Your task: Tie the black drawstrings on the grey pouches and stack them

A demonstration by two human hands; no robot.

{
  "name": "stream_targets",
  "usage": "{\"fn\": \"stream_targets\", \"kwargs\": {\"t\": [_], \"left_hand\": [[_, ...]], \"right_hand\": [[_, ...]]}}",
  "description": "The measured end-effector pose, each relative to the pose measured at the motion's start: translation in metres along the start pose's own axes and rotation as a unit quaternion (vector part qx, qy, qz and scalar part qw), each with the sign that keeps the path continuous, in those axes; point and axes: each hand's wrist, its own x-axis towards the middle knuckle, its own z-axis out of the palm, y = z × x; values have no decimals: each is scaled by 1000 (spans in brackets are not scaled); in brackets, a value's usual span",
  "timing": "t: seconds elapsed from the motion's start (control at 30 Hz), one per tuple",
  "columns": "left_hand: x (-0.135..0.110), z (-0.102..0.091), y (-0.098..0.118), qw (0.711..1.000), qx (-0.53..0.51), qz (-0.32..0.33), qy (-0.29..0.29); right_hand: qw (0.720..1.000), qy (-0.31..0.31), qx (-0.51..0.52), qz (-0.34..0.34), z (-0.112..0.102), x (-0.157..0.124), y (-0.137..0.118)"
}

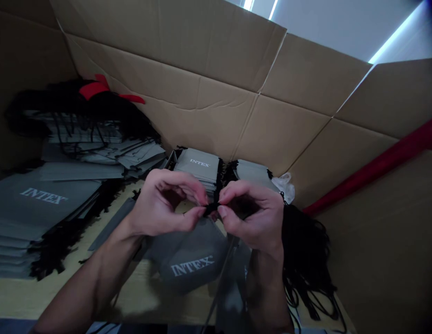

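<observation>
Thumb and fingertips of my left hand (167, 202) pinch a short black bit of drawstring cord (211, 208). Its other side is pinched by my right hand (255, 215), with the two sets of fingertips almost meeting. A grey INTEX pouch (191, 250) hangs just below the fingers, its top edge near the cord. Whether the cord is knotted is hidden by the fingers. Under my right forearm lies more grey pouch material (233, 297), partly covered.
Stacked grey INTEX pouches (52, 195) fill the left, with black cords (125, 116) and a red strip (93, 88) above. More pouch stacks (198, 162) (252, 171) stand behind my hands. Right are a clear plastic bag (285, 185) and black cords (306, 250). Cardboard walls (202, 93) enclose the table.
</observation>
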Motion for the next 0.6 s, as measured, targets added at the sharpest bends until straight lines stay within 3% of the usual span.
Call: {"fn": "stream_targets", "kwargs": {"t": [0.1,0.27,0.43,0.6], "left_hand": [[2,-1,2,999,22,-20,17],[-3,3,8,984,165,-61,13],[-4,8,13,975,223,-16,7],[-6,7,15,970,240,18,18]], "right_hand": [[995,32,-83,-35,2,1,1],[979,62,-175,-86,2,-1,-4],[990,78,-115,14,-3,-3,-10],[994,2,-82,78,-9,-1,-9]]}}
